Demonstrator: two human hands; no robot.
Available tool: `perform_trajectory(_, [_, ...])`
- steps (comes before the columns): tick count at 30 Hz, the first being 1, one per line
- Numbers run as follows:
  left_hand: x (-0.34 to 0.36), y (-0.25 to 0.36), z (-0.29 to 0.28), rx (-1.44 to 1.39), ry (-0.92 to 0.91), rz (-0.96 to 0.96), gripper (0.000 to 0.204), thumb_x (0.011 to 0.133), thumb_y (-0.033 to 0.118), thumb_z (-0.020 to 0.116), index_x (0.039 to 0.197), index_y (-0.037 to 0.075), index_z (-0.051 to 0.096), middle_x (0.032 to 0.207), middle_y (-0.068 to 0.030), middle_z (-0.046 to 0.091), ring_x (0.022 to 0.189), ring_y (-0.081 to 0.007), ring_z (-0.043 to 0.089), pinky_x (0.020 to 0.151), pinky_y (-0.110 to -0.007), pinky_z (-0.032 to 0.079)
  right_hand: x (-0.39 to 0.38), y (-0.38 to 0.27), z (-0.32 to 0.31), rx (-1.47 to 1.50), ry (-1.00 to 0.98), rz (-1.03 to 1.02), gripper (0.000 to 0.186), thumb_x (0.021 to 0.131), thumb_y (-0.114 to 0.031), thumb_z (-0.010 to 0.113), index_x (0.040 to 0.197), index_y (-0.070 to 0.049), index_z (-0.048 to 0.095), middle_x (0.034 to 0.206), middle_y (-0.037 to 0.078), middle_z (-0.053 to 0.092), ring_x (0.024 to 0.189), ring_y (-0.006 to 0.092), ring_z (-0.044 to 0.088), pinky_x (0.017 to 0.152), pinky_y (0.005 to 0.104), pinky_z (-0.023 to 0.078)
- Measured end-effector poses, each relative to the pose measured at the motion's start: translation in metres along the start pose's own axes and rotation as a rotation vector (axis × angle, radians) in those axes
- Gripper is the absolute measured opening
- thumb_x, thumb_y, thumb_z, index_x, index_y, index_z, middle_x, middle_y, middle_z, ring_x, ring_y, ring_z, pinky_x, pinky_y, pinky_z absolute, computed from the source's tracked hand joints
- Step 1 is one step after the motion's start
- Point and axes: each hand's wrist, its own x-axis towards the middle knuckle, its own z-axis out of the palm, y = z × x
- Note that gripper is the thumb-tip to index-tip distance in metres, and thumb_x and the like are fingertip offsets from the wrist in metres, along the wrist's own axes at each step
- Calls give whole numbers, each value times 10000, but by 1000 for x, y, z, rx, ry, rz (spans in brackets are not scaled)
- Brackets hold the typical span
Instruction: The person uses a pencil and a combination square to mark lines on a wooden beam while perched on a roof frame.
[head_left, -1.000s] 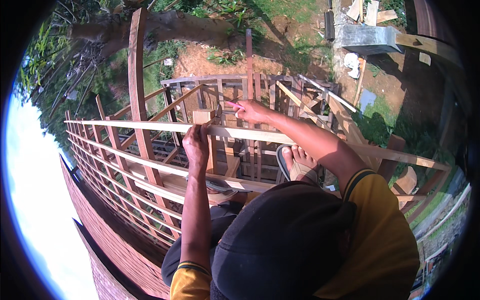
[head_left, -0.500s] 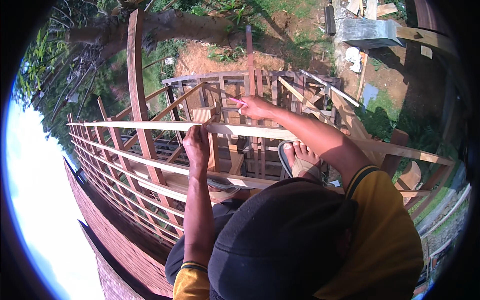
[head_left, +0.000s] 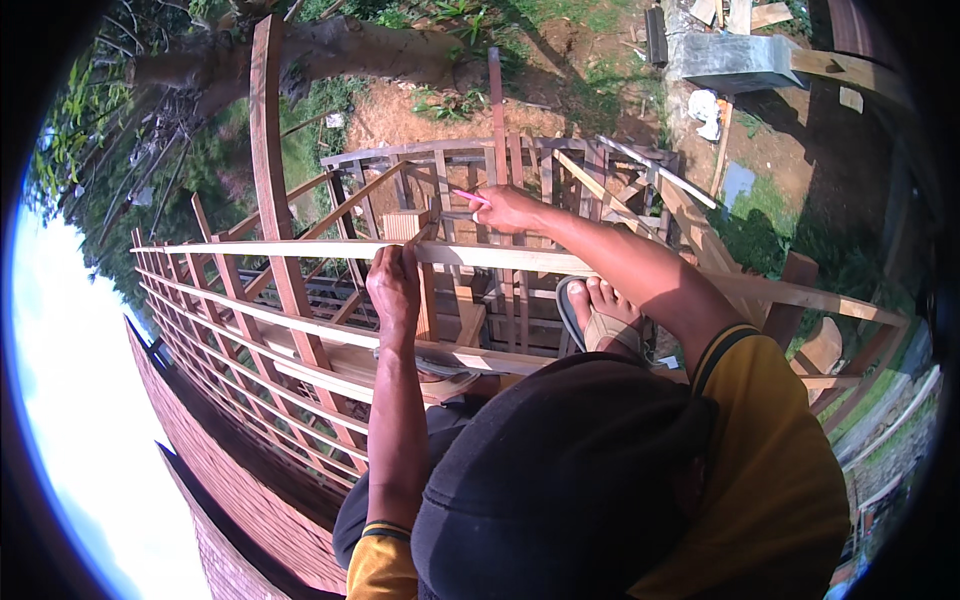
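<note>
Since the earlier frame, the bare right hand (head_left: 508, 208) had shifted only slightly, a little farther from the long, pale, flat wooden batten (head_left: 520, 258). The open brown timber framework (head_left: 290, 285) looked well advanced, its tall posts (head_left: 268, 130) standing and thinner parallel battens (head_left: 480, 358) already across it. The long batten crossed in front of the pale, squared wooden post (head_left: 403, 226); whether it was fixed or marked, and so what was left, could not be told. The left hand's (head_left: 394, 288) fingers were bent at the batten's edge, their exact grip hidden. The right hand's fingers grasped the slim pink pencil-like stick (head_left: 468, 196).
</note>
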Motion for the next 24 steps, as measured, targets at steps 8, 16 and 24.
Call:
perform_trajectory(8, [-1, -3, 1, 15, -13, 3, 194, 939, 100, 604, 799, -35, 598, 750, -207, 615, 677, -396, 616, 616, -462, 473, -1, 5, -5, 7, 0, 53, 247, 855, -204, 625, 1041, -44, 654, 819, 105, 679, 740, 217, 646, 689, 384, 501])
perform_trajectory(16, [0, -4, -4, -44, -21, 1, 179, 930, 101, 616, 816, -38, 612, 739, -209, 618, 661, -393, 624, 606, -454, 479, -1, 8, -4, -14, 33, 50, 253, 850, -207, 637, 1043, -42, 645, 816, 100, 671, 765, 202, 642, 694, 371, 499])
perform_trajectory(24, [0, -4, -4, -8, -41, -14, 178, 929, 100, 616, 814, -37, 612, 740, -215, 624, 667, -394, 632, 613, -453, 485, 31, 45, 27, 95, -167, -112, 228, 917, -210, 578, 1053, -34, 629, 857, 109, 666, 728, 234, 621, 665, 379, 496])
